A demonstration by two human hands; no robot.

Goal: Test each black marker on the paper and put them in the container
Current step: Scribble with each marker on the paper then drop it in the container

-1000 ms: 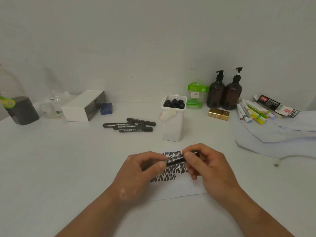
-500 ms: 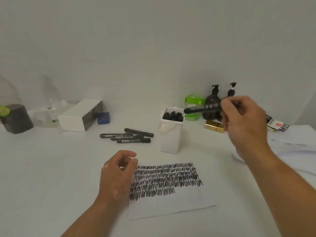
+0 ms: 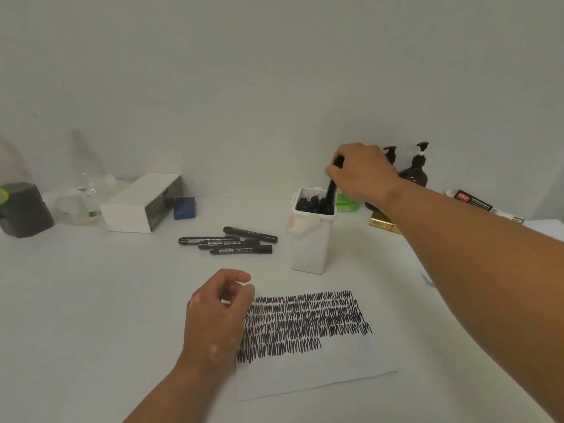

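Observation:
My right hand point(image 3: 361, 174) grips a black marker point(image 3: 332, 186) upright, its lower end down among the black caps in the white container point(image 3: 309, 245). Several more black markers point(image 3: 227, 241) lie in a loose row on the table left of the container. A sheet of paper point(image 3: 308, 370) covered in black scribble rows lies in front of me. My left hand point(image 3: 216, 315) rests at the paper's left edge with fingers loosely curled, holding nothing.
A white box point(image 3: 134, 206) and a blue block point(image 3: 184, 208) sit at the back left, beside a clear bottle point(image 3: 81, 203) and a dark jar point(image 3: 23, 210). Brown pump bottles point(image 3: 416, 169), a green item point(image 3: 346, 203) and a gold box point(image 3: 381, 224) stand behind the container.
Both hands held the marker over the paper a second ago. My right hand then carried it up to the container and turned it upright into the opening; my left hand stayed by the paper.

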